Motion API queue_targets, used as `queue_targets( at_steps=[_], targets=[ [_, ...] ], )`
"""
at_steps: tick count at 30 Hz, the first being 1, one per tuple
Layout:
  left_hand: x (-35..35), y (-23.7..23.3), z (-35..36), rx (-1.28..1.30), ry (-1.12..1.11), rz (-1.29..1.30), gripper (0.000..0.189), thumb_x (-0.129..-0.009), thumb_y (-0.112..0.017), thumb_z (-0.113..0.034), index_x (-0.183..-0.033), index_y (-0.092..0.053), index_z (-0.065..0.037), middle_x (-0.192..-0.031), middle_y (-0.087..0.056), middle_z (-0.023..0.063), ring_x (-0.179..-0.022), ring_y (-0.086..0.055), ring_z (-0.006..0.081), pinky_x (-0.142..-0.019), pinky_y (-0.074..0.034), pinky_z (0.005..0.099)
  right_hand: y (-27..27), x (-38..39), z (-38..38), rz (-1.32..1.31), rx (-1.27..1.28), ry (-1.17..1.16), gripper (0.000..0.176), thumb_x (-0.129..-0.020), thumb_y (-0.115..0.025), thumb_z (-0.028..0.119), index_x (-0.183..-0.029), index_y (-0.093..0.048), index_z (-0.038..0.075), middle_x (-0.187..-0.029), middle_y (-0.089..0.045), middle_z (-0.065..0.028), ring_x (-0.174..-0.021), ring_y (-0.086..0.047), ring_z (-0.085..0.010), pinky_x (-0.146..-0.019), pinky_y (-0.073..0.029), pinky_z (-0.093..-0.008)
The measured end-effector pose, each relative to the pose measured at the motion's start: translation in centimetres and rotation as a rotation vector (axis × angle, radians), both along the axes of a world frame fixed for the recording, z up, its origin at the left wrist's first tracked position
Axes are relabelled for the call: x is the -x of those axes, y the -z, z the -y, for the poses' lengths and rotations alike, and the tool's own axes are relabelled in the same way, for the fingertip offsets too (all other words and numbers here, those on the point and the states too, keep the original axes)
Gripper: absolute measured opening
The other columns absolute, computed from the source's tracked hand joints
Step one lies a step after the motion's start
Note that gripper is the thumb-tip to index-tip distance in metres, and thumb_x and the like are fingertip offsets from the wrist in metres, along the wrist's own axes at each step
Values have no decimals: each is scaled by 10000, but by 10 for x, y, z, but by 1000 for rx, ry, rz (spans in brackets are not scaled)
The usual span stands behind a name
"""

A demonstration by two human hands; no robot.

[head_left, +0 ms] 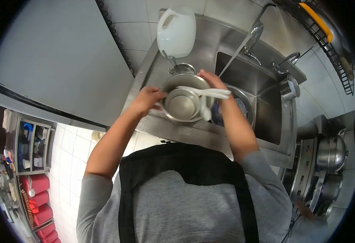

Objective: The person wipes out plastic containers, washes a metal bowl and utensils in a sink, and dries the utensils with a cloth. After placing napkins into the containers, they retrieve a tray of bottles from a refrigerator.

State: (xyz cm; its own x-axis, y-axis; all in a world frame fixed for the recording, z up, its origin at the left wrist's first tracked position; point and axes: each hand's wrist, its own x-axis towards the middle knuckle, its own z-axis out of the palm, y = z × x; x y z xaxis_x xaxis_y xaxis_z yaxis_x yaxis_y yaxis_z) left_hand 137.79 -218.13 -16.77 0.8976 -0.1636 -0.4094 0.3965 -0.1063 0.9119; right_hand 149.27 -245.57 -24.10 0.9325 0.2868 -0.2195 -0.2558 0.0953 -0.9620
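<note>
A round steel pot [169, 83] is between my hands over the counter at the left of the sink. My left hand [148, 100] has its fingers closed at the pot's left rim. Around the upper right side of the pot curls my right hand [213, 81], its fingers partly hidden. A smaller metal bowl [181, 106] sits inside the pot. White-handled utensils [216, 93] lie across it, their handles sticking out over the right rim. Just behind stands a small metal container [185, 68] with metal utensil handles leaning out.
Water runs from the faucet [257, 30] into the steel sink [268, 109]. A large basin [248, 105] there holds dark and bluish items. A white plastic jug [185, 34] stands at the back left. A metal pitcher [289, 87] is at the sink's right edge; a wire rack [327, 46] hangs above.
</note>
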Motion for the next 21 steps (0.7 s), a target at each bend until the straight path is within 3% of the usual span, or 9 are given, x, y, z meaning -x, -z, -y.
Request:
queue_targets(
  at_steps=[1, 2, 4, 9, 12, 14, 16, 18, 21],
  targets=[
    [-8, 0, 17, 51, 9, 6, 180, -828, -617, -196, -880, -628, -24, -826, -604, 58, -714, -570, 153, -608, -516, 311, -11, 9, 15, -143, -175, -154, 596, -828, -548, 568, -1085, -593, 33, -1008, -617, -96, -925, -587, -196, -878, -455, -356],
    [-16, 0, 34, 102, 13, 11, 170, -825, -620, -197, -856, -622, -30, -801, -590, 48, -707, -563, 153, -603, -517, 319, -39, 30, 28, -255, -157, -36, 689, -828, -485, 630, -1146, -570, 25, -1112, -609, -112, -1006, -582, -214, -889, -456, -377],
    [-44, 10, 63, 90, 49, 58, 182, -814, -632, -201, -808, -605, -21, -747, -560, 45, -695, -557, 153, -597, -517, 321, -24, 37, 74, -353, -504, -92, 640, -870, -424, 603, -1182, -556, 59, -1145, -599, -114, -1016, -586, -219, -903, -460, -395],
    [-97, -16, 118, -118, 173, 123, 235, -818, -630, -227, -767, -593, -1, -717, -574, 82, -726, -584, 204, -651, -526, 362, -26, 31, 118, -214, -377, 35, 429, -840, -557, 425, -1113, -582, 95, -1070, -620, -101, -983, -588, -255, -889, -457, -467],
    [-126, -25, 117, -631, 145, 714, 242, -831, -608, -259, -868, -617, -20, -789, -611, 131, -785, -604, 294, -776, -505, 404, -12, 8, 133, -331, -478, 101, 427, -791, -588, 410, -1095, -577, 110, -1103, -594, -105, -1050, -535, -312, -912, -380, -586],
    [-142, -29, 90, -914, -169, 1105, 282, -839, -587, -295, -1010, -622, -74, -941, -627, 174, -902, -602, 340, -863, -463, 401, -9, 0, 130, -414, -483, 241, 449, -764, -597, 432, -1085, -569, 119, -1164, -558, -118, -1085, -489, -355, -916, -309, -666],
    [-155, -15, 47, -1173, -367, 1143, 252, -850, -556, -296, -938, -658, -83, -1124, -590, 159, -955, -581, 352, -847, -464, 425, 14, -14, 130, -362, -420, 332, 480, -718, -612, 478, -1053, -558, 138, -1134, -497, -121, -1027, -462, -367, -929, -214, -707],
    [-172, 5, 5, -1230, -34, 639, 218, -838, -554, -269, -921, -660, -98, -1027, -633, 135, -895, -603, 334, -799, -473, 425, 28, -21, 120, -332, -389, 444, 482, -705, -614, 493, -1037, -558, 148, -1096, -470, -116, -964, -476, -347, -934, -217, -699],
    [-172, 11, -4, -937, 162, 495, 194, -818, -571, -249, -905, -654, -97, -888, -651, 137, -827, -616, 322, -752, -480, 413, 33, -19, 101, -366, -423, 514, 553, -685, -622, 505, -1090, -548, 137, -1132, -459, -119, -1043, -455, -360, -950, -194, -693]
  ],
)
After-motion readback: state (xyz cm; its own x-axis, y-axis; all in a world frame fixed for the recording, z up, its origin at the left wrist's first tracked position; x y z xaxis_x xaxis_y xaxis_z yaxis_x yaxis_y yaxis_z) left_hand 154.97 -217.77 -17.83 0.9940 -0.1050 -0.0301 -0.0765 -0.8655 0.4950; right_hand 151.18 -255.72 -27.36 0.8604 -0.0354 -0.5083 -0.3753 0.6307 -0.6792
